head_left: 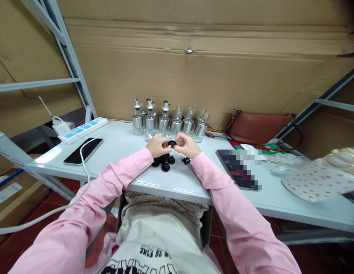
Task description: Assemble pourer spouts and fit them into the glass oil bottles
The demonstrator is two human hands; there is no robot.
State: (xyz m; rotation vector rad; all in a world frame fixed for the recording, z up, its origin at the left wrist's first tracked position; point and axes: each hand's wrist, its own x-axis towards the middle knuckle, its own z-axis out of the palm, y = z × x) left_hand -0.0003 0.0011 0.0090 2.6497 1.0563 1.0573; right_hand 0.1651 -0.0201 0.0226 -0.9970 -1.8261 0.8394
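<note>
Between my two hands is a round black stopper (172,144), pinched at its left edge by my left hand (158,146) and at its right edge by my right hand (187,144). Below them on the table lies a pile of black stoppers (165,166). A few small black pieces (186,161) sit just right of the pile. Behind my hands stand several glass bottles with silver metal bands (177,125). Three at the left carry pourer tops with black spouts (166,103); the others on the right have bare necks. Small whitish pieces beside my left hand are partly hidden.
On the left of the white table (114,133) are a power strip (84,129), a phone (84,151) and a white cable. To the right lie a tablet-like device (234,167), a brown bag (259,127) and a dotted container (319,177). Cardboard (194,76) walls the back.
</note>
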